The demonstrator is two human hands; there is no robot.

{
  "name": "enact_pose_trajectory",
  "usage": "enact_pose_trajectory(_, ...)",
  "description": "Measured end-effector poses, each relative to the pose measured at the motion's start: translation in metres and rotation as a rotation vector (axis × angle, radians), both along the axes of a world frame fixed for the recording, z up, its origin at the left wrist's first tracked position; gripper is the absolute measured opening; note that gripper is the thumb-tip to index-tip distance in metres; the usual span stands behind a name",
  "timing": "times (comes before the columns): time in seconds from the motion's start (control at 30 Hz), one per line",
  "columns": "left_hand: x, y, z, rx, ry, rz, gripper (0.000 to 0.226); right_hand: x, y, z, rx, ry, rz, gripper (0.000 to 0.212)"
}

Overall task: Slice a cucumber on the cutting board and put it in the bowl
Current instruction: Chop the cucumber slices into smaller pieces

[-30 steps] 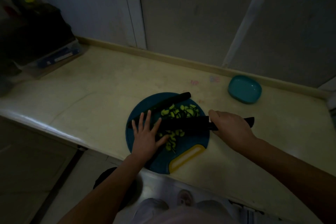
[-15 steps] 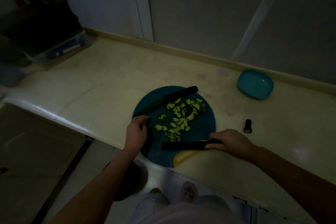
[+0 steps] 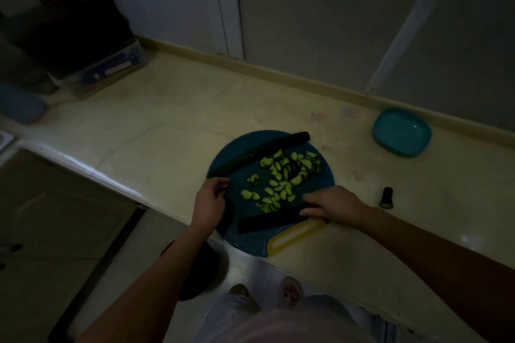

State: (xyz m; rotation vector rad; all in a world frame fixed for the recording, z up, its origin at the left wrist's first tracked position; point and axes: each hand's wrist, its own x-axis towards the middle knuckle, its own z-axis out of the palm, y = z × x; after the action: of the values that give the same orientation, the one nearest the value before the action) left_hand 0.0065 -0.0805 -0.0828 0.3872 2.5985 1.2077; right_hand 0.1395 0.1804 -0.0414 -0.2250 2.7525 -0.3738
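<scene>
Cucumber stub (image 3: 386, 198) right of board (image 3: 248, 241) — bowl (image 3: 401, 132) beyond.

The handle of the knife (image 3: 267, 220) is hidden under the right hand (image 3: 331, 205). The left hand (image 3: 210, 199) covers the rim of the cutting board (image 3: 250, 243); what its curled fingers grip is unclear.

dark blue cutting board (image 3: 223, 164), yellow handle slot; pale green slices (image 3: 281, 172); teal bowl (image 3: 401, 131); cream counter (image 3: 167, 125); black knife (image 3: 267, 221).
</scene>
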Motion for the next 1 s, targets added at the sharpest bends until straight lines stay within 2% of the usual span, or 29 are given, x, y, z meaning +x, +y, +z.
enact_pose_trajectory(0.23, -0.002, 0.000, 0.002, 0.014, -0.035, 0.025, 0.033, -0.034, 0.009, -0.007, -0.006, 0.143, -0.049, 0.035)
enact_pose_trajectory(0.5, -0.026, 0.009, 0.023, 0.112, -0.053, 0.122, 0.033, -0.055, 0.015, -0.008, 0.065, 0.169, -0.112, 0.036)
enact_pose_trajectory(0.63, -0.049, 0.027, 0.036, 0.064, 0.004, 0.030, 0.022, -0.056, 0.012, -0.006, 0.060, 0.166, -0.130, 0.036)
enact_pose_trajectory(0.8, -0.076, 0.063, 0.053, -0.051, 0.038, -0.226, 0.021, -0.040, -0.002, -0.012, 0.010, 0.186, -0.289, 0.037)
enact_pose_trajectory(0.9, -0.086, 0.081, 0.057, -0.083, 0.029, -0.293, 0.015, -0.025, -0.009, -0.016, -0.018, 0.247, -0.345, 0.036)
enact_pose_trajectory(1.0, -0.095, 0.096, 0.054, -0.167, 0.012, -0.345, 0.023, -0.009, -0.011, -0.016, 0.002, 0.307, -0.360, 0.030)
